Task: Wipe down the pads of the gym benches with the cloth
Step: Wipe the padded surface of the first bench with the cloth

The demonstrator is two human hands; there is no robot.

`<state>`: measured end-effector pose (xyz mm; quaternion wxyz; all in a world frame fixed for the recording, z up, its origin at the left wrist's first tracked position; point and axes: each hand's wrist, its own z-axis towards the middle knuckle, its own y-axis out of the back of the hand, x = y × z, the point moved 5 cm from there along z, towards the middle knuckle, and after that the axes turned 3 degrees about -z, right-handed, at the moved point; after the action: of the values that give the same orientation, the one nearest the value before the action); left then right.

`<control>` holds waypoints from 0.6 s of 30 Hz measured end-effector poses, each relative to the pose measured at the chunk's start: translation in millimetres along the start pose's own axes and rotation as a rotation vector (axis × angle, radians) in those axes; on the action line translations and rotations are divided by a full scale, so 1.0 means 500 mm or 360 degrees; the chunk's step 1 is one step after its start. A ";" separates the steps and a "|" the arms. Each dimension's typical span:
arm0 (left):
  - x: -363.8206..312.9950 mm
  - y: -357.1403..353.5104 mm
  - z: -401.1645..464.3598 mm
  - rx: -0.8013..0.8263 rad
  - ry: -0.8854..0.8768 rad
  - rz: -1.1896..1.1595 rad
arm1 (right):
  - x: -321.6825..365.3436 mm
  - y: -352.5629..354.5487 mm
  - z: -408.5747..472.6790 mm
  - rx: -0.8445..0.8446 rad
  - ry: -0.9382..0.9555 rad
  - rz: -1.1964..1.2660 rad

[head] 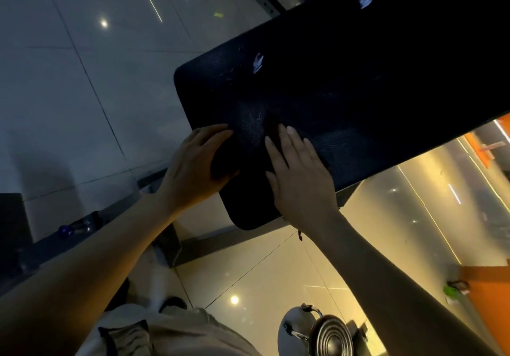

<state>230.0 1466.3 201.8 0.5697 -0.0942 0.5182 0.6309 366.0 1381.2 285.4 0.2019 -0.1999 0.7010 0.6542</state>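
A long black bench pad (pixel 345 79) runs from the centre to the upper right, its surface speckled with droplets. A dark cloth (pixel 242 168) lies on the pad's near end and is hard to tell from the pad. My left hand (pixel 190 168) grips a bunched part of the cloth at the pad's left edge. Just to its right, my right hand (pixel 300 179) presses flat on the cloth with straight fingers pointing up the pad.
Glossy floor tiles (pixel 82 79) surround the bench. The dark metal bench frame (pixel 220 241) runs below the pad's near end. A round metal object (pixel 325 336) sits at the bottom, an orange wall (pixel 494 300) stands at right, and a small blue item (pixel 64 230) lies at left.
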 end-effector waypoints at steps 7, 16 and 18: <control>-0.029 -0.001 0.024 0.0049 -0.0043 0.0059 | 0.007 0.016 0.136 -0.0010 -0.0094 -0.0005; -0.057 -0.019 0.032 0.0095 -0.0148 -0.0044 | -0.070 -0.004 -0.017 -0.0102 -0.0265 0.0064; -0.067 -0.024 0.034 0.0112 -0.0175 -0.0056 | -0.090 -0.002 -0.004 -0.0131 -0.0384 0.0054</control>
<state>259.2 1456.0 226.6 0.6112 -0.0485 0.5063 0.6064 404.3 1379.9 309.1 0.2652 -0.1162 0.6474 0.7050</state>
